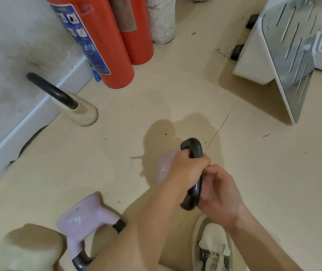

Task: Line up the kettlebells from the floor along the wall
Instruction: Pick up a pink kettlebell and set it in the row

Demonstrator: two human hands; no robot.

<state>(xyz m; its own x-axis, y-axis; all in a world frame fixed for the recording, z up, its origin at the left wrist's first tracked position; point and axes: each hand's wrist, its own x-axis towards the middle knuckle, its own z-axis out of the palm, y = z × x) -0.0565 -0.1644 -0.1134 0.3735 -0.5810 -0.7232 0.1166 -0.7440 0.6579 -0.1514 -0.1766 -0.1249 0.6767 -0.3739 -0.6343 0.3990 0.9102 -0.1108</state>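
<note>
A pale lilac kettlebell (163, 169) marked 4 hangs just above the floor at centre, mostly hidden by my hands. My left hand (187, 169) and my right hand (220, 192) are both shut on its black handle. A cream kettlebell (80, 111) with a black handle stands upright at the wall (9, 61) on the left. A second lilac kettlebell (86, 220) marked 4 lies on its side at the lower left. Another cream kettlebell (29, 249) sits at the bottom left corner, partly cut off.
Two red fire extinguishers (105, 45) and a white cylinder (162, 20) stand at the wall, top centre. A white machine base with a slotted metal plate (285, 55) fills the top right. My shoe (212, 247) is at the bottom. Bare beige floor (117, 145) lies between wall and hands.
</note>
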